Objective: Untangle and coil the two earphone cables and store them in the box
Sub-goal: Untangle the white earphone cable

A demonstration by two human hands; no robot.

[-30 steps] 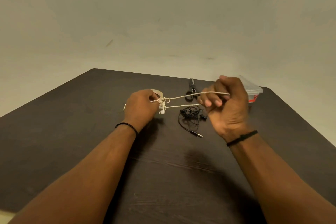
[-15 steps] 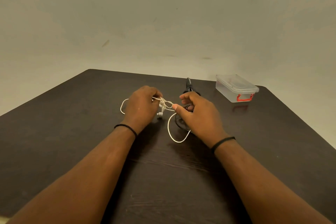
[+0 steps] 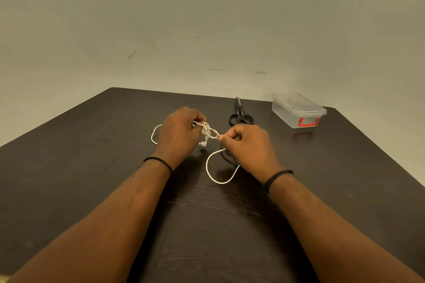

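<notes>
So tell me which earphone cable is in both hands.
The white cable: the left hand and right hand pinch its tangle. The black cable lies on the table, mostly hidden under the right hand.

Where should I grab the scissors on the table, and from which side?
Take the scissors by the two black handle loops, which face you; the closed blades point away toward the far edge. Come from the near side, just past the right hand.
</notes>
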